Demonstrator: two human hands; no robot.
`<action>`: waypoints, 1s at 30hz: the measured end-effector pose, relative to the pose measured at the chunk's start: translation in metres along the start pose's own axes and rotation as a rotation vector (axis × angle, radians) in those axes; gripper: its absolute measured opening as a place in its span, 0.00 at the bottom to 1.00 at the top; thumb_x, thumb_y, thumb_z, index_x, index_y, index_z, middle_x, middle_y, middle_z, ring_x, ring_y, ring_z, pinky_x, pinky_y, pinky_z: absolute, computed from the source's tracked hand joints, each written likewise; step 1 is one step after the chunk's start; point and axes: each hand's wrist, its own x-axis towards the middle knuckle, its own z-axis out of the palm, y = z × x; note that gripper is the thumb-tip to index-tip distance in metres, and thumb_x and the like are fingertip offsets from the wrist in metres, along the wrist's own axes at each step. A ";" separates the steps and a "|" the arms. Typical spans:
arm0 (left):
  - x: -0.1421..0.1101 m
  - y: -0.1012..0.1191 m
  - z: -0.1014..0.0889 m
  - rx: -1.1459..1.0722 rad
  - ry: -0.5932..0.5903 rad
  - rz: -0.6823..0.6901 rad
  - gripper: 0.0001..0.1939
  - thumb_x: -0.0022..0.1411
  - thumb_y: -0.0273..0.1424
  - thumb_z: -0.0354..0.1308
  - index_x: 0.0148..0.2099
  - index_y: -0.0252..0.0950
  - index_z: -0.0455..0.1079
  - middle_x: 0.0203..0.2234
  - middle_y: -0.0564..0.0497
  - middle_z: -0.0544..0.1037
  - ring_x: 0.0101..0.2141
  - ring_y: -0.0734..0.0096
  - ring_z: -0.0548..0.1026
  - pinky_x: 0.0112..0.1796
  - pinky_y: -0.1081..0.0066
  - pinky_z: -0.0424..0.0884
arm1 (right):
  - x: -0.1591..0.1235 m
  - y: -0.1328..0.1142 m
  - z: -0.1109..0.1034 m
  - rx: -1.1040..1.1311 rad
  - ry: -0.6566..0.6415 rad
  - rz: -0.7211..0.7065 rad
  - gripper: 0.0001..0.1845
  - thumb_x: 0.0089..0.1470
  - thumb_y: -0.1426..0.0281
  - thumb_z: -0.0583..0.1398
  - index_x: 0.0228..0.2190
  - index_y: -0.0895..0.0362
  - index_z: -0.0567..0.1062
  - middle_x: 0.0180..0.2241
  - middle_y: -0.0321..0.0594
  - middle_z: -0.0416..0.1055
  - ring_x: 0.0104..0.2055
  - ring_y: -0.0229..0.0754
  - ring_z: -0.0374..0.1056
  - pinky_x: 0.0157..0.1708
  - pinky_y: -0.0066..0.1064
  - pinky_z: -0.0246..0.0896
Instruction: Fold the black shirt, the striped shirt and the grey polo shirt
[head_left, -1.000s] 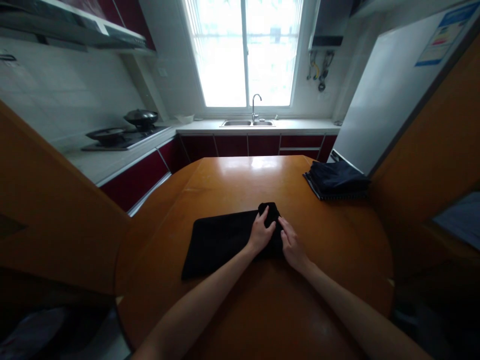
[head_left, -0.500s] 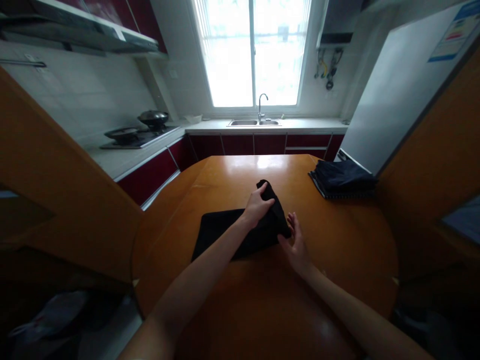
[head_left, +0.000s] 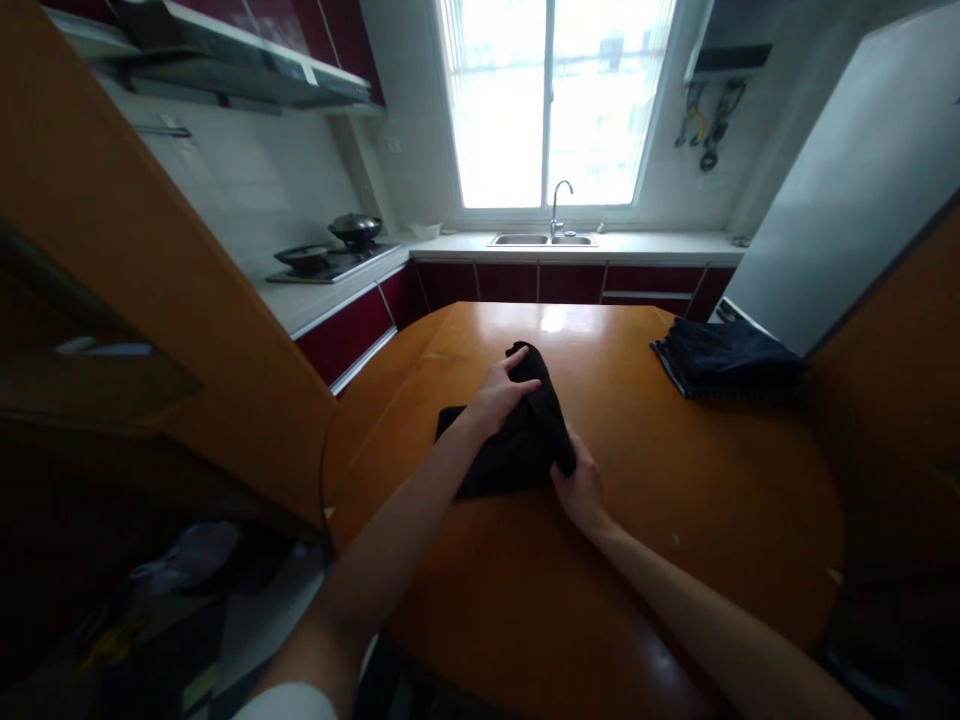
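Observation:
A black piece of folded cloth (head_left: pixel 517 455) lies on the wooden table (head_left: pixel 675 500), its right part folded over and raised toward me. I cannot make out which garment it is. My left hand (head_left: pixel 501 396) grips the far upper edge of the raised fold, thumb and fingers closed on it. At the near right corner of the same fold, my right hand (head_left: pixel 581 485) holds the cloth between thumb and fingers, which are partly hidden behind it. The cloth's left part lies flat, partly covered by my left forearm.
A stack of dark folded clothes (head_left: pixel 727 358) sits at the table's far right, near the white refrigerator (head_left: pixel 855 190). Behind the table are a counter with a sink (head_left: pixel 525 240) and, to the left, a stove with a lidded wok (head_left: pixel 355 230).
My right hand has closed on the near corner of the fold, where its fingers were spread before. The flat left part of the cloth now shows shorter. The view has swung left.

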 end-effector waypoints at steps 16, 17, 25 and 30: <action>-0.048 -0.075 -0.159 0.002 0.030 -0.121 0.45 0.47 0.31 0.75 0.66 0.42 0.63 0.62 0.43 0.69 0.59 0.53 0.70 0.59 0.54 0.66 | -0.001 -0.010 0.005 -0.358 -0.305 -0.421 0.46 0.48 0.83 0.53 0.68 0.51 0.56 0.71 0.42 0.45 0.73 0.49 0.40 0.68 0.53 0.45; -0.049 -0.079 -0.161 0.008 0.034 -0.122 0.45 0.47 0.31 0.75 0.66 0.43 0.64 0.62 0.43 0.68 0.60 0.52 0.69 0.60 0.54 0.66 | -0.001 -0.009 0.006 -0.362 -0.316 -0.430 0.46 0.47 0.83 0.53 0.68 0.51 0.56 0.71 0.41 0.45 0.73 0.49 0.39 0.68 0.53 0.45; -0.051 -0.091 -0.167 0.034 -0.016 -0.041 0.46 0.49 0.31 0.74 0.68 0.42 0.60 0.65 0.43 0.64 0.62 0.55 0.66 0.61 0.56 0.63 | -0.002 -0.009 0.009 -0.506 -0.381 -0.494 0.45 0.49 0.86 0.50 0.68 0.54 0.56 0.72 0.43 0.40 0.73 0.50 0.33 0.69 0.53 0.42; -0.046 -0.081 -0.177 0.332 0.119 -0.065 0.41 0.54 0.28 0.69 0.68 0.39 0.60 0.64 0.39 0.65 0.61 0.48 0.67 0.60 0.48 0.63 | -0.001 -0.012 0.007 -0.559 -0.398 -0.536 0.44 0.51 0.87 0.48 0.67 0.51 0.58 0.71 0.41 0.41 0.73 0.50 0.34 0.68 0.54 0.42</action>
